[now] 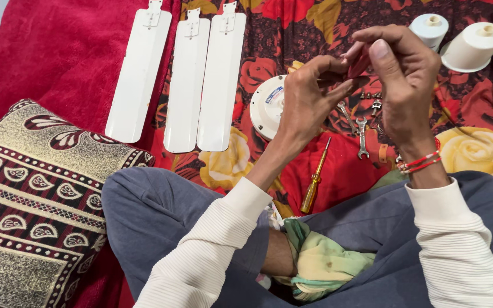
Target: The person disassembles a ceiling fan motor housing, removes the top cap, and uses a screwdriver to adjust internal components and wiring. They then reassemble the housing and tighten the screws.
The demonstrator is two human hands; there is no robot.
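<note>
Fingers of the left hand (309, 85) and right hand (403, 71) pinch together on a small smooth pink object (359, 64). Just below them lie thin metal spanners (362, 137); a yellow-handled screwdriver (314, 185) lies nearer the knees.

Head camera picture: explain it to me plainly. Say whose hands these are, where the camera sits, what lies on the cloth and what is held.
The camera sits on a seated person's head, looking down at their own crossed legs and hands. The left hand and right hand meet around a small pinkish-red object, pinched in both fingertip grips; what it is cannot be told. On the red flowered cloth lie three long white fan blades, a round white motor housing, two white cup-shaped covers, small metal spanners and a yellow-handled screwdriver. A patterned maroon cushion sits at the person's left.
</note>
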